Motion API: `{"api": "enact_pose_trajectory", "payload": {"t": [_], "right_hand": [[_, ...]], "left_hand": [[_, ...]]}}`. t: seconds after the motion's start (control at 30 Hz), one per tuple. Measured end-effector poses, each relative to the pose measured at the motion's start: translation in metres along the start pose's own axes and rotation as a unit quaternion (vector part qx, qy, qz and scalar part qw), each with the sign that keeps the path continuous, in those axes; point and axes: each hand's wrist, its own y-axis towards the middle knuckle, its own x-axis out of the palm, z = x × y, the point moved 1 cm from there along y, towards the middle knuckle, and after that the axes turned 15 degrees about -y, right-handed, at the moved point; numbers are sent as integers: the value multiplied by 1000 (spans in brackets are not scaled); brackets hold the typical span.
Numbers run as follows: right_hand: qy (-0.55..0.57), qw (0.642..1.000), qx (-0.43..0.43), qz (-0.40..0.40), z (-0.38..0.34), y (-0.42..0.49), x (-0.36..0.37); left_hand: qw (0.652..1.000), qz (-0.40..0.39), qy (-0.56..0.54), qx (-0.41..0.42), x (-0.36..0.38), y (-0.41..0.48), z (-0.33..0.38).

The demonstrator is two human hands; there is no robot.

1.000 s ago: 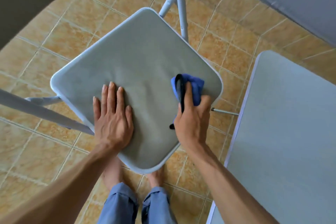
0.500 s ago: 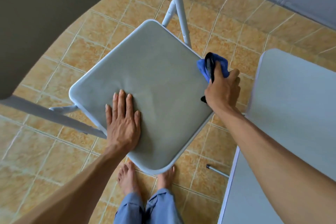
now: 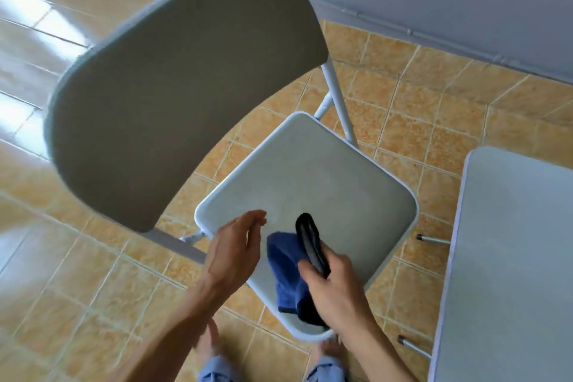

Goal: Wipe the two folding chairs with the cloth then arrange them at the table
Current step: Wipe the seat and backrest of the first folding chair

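A: Backrest (image 3: 186, 96) of the folding chair (image 3: 310, 195) is seen at ten o'clock. The left hand (image 3: 232, 251) is held above the seat, fingers loosely apart.

B: At five o'clock, the blue cloth (image 3: 286, 270) is clamped in the right hand (image 3: 335, 288) over the seat's near edge. A second seat (image 3: 511, 257) is seen at three o'clock.

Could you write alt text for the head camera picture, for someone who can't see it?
Seen from above, a person's right hand grips a blue cloth over the seat of a pale grey folding chair, while the open left hand hovers near the seat's edge. The backrest looms close; a grey table stands on the right, over tan floor tiles.
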Motion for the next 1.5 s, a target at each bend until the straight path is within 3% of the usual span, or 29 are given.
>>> {"api": "enact_pose_trajectory", "payload": {"t": [0.2, 0.37, 0.47, 0.57, 0.67, 0.73, 0.87, 0.9, 0.97, 1.03, 1.2, 1.27, 1.33, 1.43, 1.5], "right_hand": [[261, 965, 19, 28, -104, -9, -18], [334, 940, -5, 67, -180, -25, 0], [373, 919, -13, 125, -230, -32, 15], [383, 906, -35, 175, -279, -37, 38], [233, 917, -73, 315, -310, -32, 80], [109, 934, -33, 339, -316, -20, 113], [49, 907, 53, 416, -287, 19, 139], [65, 905, 96, 409, -273, 29, 139], [162, 911, 203, 321, -251, 43, 141], [233, 906, 210, 285, -250, 35, 144], [245, 889, 38, 385, -314, -25, 138], [230, 875, -59, 423, -333, -17, 130], [167, 862, -93, 470, -331, 8, 117], [83, 872, 7, 482, -297, 52, 101], [153, 891, 131, 407, -274, 79, 89]], "left_hand": [[977, 29, 26, 212, -122, 26, 81], [933, 122, 44, 336, -220, 59, 113], [937, 181, 28, 298, -248, 95, 109], [978, 137, -18, 156, -248, 125, 86], [991, 90, -68, 77, -245, 130, 75], [989, 65, -104, 81, -251, 128, 73], [988, 49, -124, 76, -254, 132, 72], [989, 53, -113, 73, -253, 131, 73], [990, 66, -102, 72, -251, 130, 74], [988, 72, -107, 85, -250, 131, 70], [985, 89, -116, 94, -247, 130, 68], [984, 98, -116, 94, -248, 129, 69], [983, 102, -120, 91, -248, 129, 69], [986, 112, -92, 78, -247, 129, 70], [987, 116, -77, 76, -247, 129, 70]]}}
